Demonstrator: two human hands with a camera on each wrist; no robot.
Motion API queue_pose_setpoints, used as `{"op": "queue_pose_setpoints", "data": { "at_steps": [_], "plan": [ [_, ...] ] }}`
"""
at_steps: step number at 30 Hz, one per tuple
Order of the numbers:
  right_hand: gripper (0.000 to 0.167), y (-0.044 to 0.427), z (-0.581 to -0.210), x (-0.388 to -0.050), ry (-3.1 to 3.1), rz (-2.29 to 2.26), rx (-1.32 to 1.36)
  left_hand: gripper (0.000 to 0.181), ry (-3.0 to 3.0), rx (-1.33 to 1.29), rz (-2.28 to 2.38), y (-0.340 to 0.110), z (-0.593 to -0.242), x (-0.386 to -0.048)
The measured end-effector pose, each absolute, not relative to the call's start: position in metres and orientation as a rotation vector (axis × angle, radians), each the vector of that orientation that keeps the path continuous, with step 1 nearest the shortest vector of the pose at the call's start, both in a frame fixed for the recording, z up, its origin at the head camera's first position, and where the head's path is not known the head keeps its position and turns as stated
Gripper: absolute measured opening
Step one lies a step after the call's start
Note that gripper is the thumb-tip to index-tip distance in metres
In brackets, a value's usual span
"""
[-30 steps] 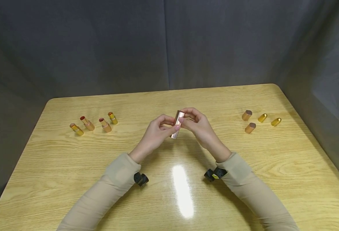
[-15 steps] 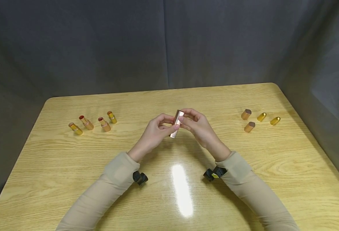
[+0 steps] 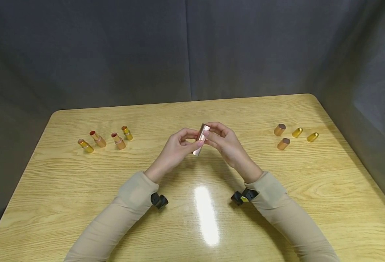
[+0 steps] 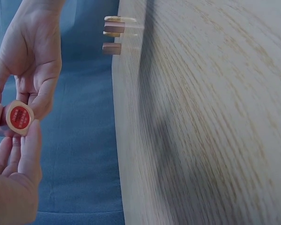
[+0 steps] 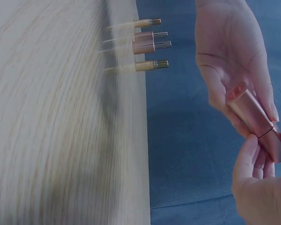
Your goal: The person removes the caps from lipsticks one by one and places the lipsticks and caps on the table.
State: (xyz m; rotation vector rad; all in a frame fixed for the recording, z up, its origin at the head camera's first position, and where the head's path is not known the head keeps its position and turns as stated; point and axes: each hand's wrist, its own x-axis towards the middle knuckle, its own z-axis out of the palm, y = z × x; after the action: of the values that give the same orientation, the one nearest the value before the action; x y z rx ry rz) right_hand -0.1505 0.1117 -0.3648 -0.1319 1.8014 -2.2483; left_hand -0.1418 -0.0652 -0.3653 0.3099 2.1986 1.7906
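Note:
In the head view, a rose-gold lipstick tube (image 3: 196, 150) is held up tilted over the middle of the table. My left hand (image 3: 176, 148) pinches its lower part between thumb and fingers. The upper part is gripped by my right hand (image 3: 226, 146), thumb across its near face. A red label (image 4: 19, 117) on the tube's end faces the left wrist camera. From the right wrist view, the lipstick tube (image 5: 249, 114) has a thin seam between its two parts, with the right hand (image 5: 262, 192) on the far part. Some fingertips are hidden behind the tube.
Uncapped lipsticks stand at the left of the wooden table (image 3: 81, 203): two gold, one of them the gold lipstick (image 3: 127, 133), and two rose-gold, one of them the rose-gold lipstick (image 3: 118, 141). At right are rose-gold caps (image 3: 279, 130) and gold caps (image 3: 297, 132). Dark curtains surround the table.
The lipstick tube stays in both hands, with only a very slight shift of the tube and fingers. The view has tilted a little; the things on the table have not moved.

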Motion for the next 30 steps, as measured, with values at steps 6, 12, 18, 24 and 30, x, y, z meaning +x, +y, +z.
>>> {"op": "queue_pose_setpoints", "data": {
  "at_steps": [6,12,18,24,30],
  "plan": [
    [0.023,0.115,-0.364,-0.152,1.775,-2.258,-0.153,0.043,2.202,0.330,1.769,-0.066,-0.365,-0.143],
    [0.019,0.116,-0.363,-0.153,1.772,-2.275,-0.173,0.046,2.169,0.327,1.764,-0.067,-0.367,-0.143],
    [0.019,0.117,-0.360,-0.154,1.780,-2.328,-0.142,0.048,2.152,0.320,1.753,-0.067,-0.369,-0.143],
    [0.018,0.120,-0.358,-0.157,1.778,-2.394,-0.090,0.048,2.146,0.319,1.749,-0.072,-0.371,-0.144],
    [0.019,0.126,-0.355,-0.159,1.805,-2.403,-0.083,0.048,2.197,0.296,1.749,-0.080,-0.368,-0.145]
  ]
}}
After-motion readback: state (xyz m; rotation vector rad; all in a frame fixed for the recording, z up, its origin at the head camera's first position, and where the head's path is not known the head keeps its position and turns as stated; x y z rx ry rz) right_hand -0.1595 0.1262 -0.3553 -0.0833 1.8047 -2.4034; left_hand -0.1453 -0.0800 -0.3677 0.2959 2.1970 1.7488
